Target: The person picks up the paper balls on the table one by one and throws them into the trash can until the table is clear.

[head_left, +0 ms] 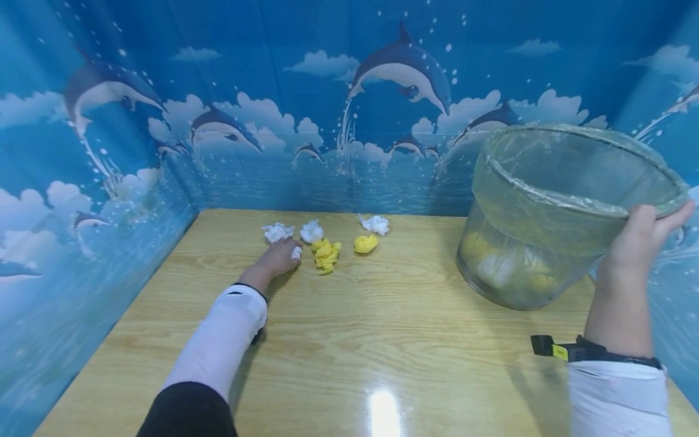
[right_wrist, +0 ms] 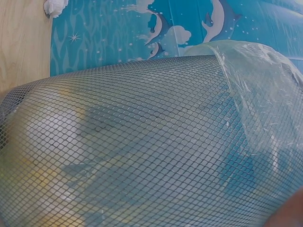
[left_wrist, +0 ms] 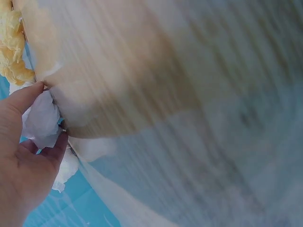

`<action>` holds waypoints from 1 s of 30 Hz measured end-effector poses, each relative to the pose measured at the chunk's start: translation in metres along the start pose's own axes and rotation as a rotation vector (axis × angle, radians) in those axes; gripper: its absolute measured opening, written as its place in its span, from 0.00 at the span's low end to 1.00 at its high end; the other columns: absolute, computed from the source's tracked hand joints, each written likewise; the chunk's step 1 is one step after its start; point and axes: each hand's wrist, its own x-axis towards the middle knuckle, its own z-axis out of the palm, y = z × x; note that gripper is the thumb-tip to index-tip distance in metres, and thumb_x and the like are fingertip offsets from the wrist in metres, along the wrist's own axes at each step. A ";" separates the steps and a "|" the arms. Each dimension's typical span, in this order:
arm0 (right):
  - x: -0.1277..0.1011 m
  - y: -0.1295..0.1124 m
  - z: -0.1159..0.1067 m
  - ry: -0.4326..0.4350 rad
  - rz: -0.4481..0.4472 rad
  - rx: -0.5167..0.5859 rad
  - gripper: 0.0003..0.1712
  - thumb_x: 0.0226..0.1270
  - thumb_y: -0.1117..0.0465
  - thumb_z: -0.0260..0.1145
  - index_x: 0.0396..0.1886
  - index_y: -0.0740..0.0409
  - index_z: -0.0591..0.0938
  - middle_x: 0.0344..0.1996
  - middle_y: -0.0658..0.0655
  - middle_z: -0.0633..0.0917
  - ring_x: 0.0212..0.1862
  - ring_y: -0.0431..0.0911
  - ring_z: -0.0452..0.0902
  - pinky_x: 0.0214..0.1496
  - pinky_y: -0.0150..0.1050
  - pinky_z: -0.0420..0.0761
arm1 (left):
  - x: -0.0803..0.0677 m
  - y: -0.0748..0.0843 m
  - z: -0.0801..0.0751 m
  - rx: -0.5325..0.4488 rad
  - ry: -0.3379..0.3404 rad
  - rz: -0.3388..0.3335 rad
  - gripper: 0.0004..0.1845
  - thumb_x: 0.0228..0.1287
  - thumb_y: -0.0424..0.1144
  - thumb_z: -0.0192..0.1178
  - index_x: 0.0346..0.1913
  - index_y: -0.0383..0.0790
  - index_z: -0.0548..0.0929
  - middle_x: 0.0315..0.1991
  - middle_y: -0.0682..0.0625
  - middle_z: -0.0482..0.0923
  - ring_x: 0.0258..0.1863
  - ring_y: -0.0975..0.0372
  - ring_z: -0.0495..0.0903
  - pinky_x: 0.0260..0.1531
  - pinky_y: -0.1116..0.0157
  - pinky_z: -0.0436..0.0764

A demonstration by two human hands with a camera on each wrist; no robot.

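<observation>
My left hand (head_left: pixel 277 257) pinches a white crumpled paper ball (left_wrist: pixel 42 120) at the table, thumb and fingers on either side of it. Close by lie two more white paper balls, one behind the hand (head_left: pixel 278 232) and one to its right (head_left: pixel 312 231). A crumpled yellow paper (head_left: pixel 326 255) is just right of the hand. With my right hand (head_left: pixel 630 246), I grip the rim of a mesh wastebasket (right_wrist: pixel 156 118) lined with a clear plastic bag (head_left: pixel 551 218). The basket tilts toward that hand. Yellow and white paper balls (head_left: pixel 497 267) show through its wall.
Farther right on the wooden table (head_left: pixel 349 340) lie a rounded yellow paper ball (head_left: pixel 365 244) and a white one (head_left: pixel 374 224). A blue dolphin-print curtain (head_left: pixel 349 164) encloses the table's back and sides.
</observation>
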 end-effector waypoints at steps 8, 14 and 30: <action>0.001 0.000 0.000 0.012 0.003 -0.014 0.39 0.75 0.55 0.34 0.76 0.36 0.26 0.75 0.37 0.29 0.72 0.26 0.23 0.70 0.22 0.28 | -0.001 0.002 0.000 -0.001 -0.005 -0.003 0.23 0.70 0.36 0.54 0.65 0.32 0.71 0.67 0.31 0.64 0.69 0.40 0.59 0.68 0.45 0.62; 0.000 -0.001 0.000 0.012 -0.001 -0.004 0.39 0.74 0.55 0.34 0.76 0.37 0.27 0.75 0.37 0.30 0.72 0.26 0.24 0.70 0.21 0.29 | -0.003 0.003 -0.002 -0.002 -0.013 -0.015 0.23 0.70 0.36 0.53 0.65 0.33 0.70 0.68 0.31 0.62 0.70 0.40 0.57 0.68 0.44 0.60; 0.000 -0.001 -0.001 0.012 0.002 -0.012 0.39 0.74 0.55 0.35 0.76 0.36 0.27 0.75 0.37 0.29 0.72 0.27 0.24 0.70 0.22 0.28 | -0.004 0.007 -0.006 0.030 -0.040 -0.013 0.21 0.71 0.37 0.54 0.64 0.34 0.72 0.68 0.31 0.64 0.70 0.40 0.59 0.68 0.45 0.60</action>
